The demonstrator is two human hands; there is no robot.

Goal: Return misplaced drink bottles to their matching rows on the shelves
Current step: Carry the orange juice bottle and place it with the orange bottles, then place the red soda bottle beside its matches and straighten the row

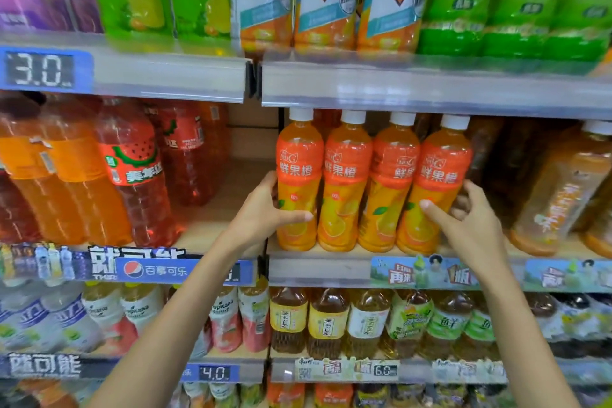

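Note:
Several orange juice bottles with white caps and orange labels stand in a row on the middle shelf (318,267). My left hand (265,212) wraps around the leftmost orange bottle (298,159), thumb across its front. My right hand (463,219) grips the rightmost orange bottle (440,169) from its right side, thumb on the front. Two more orange bottles (346,175) stand between them, all touching.
A watermelon drink bottle (135,162) and orange soda bottles (59,169) stand at left, with a bare gap of shelf (225,209) beside my left hand. Brown tea bottles (559,195) lean at right. Tea bottles (328,321) fill the shelf below; cartons and green bottles (463,0) stand above.

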